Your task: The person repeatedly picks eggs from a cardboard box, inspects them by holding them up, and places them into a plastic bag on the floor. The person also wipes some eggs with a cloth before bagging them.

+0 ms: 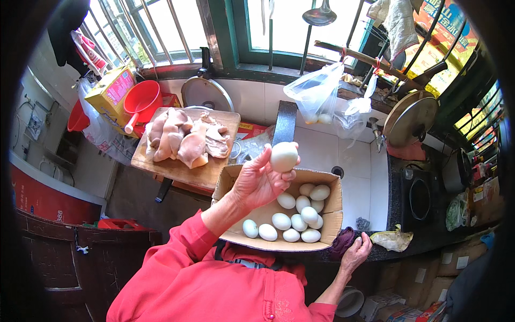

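My left hand (259,183) holds up a pale egg (284,157) between thumb and fingers, above a cardboard box (337,209). Inside the box lie several pale eggs (281,221), mostly toward its right and near sides. My right hand (356,250) rests at the counter's near edge, by a dark purple cloth (342,240), fingers partly spread, with nothing seen in it. To the left of the box, several pieces of raw meat (192,149) lie on a wooden cutting board (181,174).
Behind the box is a white-tiled sink (354,185) with a tap (376,135). Plastic bags (316,90) hang above it. A black appliance (418,193) stands on the right counter. A red plastic dipper (143,96) and yellow carton (110,98) are beyond the board. A ladle (320,17) hangs at the window.
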### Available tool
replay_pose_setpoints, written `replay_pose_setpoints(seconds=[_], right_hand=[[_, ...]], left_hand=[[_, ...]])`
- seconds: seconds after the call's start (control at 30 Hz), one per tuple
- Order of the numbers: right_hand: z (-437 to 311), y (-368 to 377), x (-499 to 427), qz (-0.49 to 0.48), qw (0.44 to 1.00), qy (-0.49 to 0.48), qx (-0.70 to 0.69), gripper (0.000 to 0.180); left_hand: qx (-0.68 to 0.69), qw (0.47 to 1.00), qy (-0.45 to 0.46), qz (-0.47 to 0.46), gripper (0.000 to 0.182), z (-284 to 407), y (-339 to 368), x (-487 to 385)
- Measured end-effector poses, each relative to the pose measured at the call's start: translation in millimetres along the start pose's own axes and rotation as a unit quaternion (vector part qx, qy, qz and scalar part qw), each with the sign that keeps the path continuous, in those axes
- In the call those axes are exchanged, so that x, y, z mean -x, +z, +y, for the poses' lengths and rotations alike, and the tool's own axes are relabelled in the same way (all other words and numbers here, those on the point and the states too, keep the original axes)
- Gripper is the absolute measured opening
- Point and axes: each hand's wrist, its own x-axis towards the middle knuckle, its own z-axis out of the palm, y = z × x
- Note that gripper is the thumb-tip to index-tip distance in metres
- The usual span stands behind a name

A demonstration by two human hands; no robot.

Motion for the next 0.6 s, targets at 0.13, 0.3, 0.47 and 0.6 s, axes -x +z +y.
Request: replay_pose_setpoints(seconds=[0.13,0.3,0.47,0.6], right_hand=[[3,0,-6,0.006,1.000,0.020,-0.014,0.022],[4,-1,-13,0.014,1.000,0.004,-0.022,0.022],[2,0,-17,0.011,1.000,-0.004,-0.025,0.021],[-1,-3,-13,0.010,1.000,-0.020,-0.018,0.022]], left_hand=[[0.028,0.999,-0.007,-0.038,0.054,2,10,-6],[0.005,1.000,-0.013,-0.028,0.053,-1,14,-1],[-0.048,0.998,-0.007,-0.026,0.052,2,21,6],[-0.130,0.991,0.002,-0.004,0.051,15,44,16]])
